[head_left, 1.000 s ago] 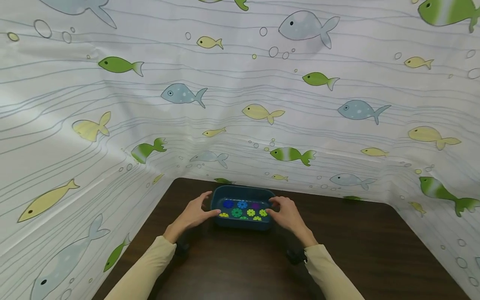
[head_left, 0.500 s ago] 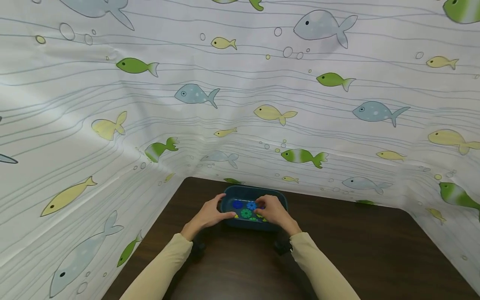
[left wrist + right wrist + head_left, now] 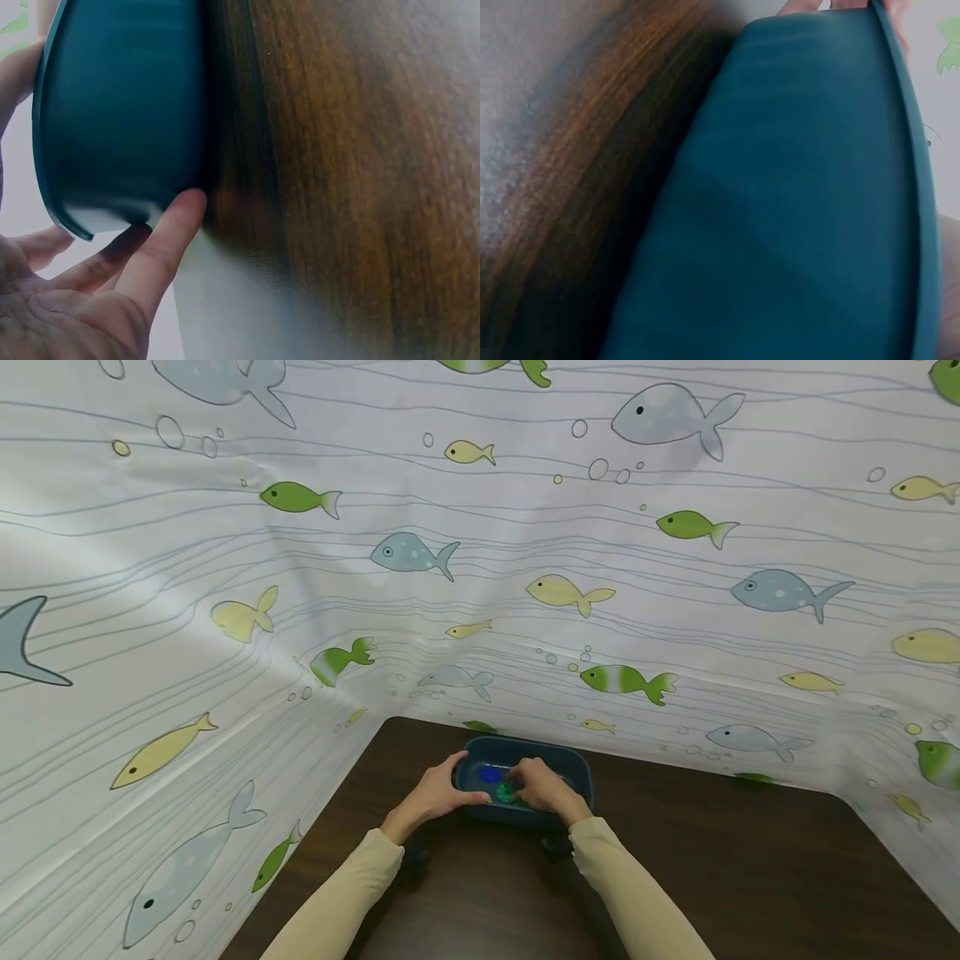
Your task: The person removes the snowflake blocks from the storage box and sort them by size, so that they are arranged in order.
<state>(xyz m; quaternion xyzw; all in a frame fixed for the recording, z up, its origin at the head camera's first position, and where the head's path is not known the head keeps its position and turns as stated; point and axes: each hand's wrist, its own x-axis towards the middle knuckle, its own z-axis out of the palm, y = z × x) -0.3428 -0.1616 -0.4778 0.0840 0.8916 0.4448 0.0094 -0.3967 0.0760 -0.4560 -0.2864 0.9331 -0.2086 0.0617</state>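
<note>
A dark teal plastic tub point(image 3: 577, 768) stands on the table near the back wall. My left hand point(image 3: 435, 792) grips its left end, thumb over the front rim and fingers along the end. In the left wrist view, fingertips touch the tub's outer wall point(image 3: 124, 112). My right hand point(image 3: 546, 789) reaches down into the tub from the right, fingers bent over the contents. Whether it pinches anything is hidden. Inside lie a blue notched disc point(image 3: 491, 773) and a green notched disc point(image 3: 506, 792) by the right fingertips. The right wrist view is mostly the tub's wall point(image 3: 795, 187).
The dark wooden table point(image 3: 690, 852) extends to the right and toward me. A white sheet printed with fish point(image 3: 487, 543) hangs close behind the tub and along the left and right sides.
My right hand has moved from the tub's right end leftward and in over the discs, covering several of them. My left hand stays at the left end. The head view has shifted left.
</note>
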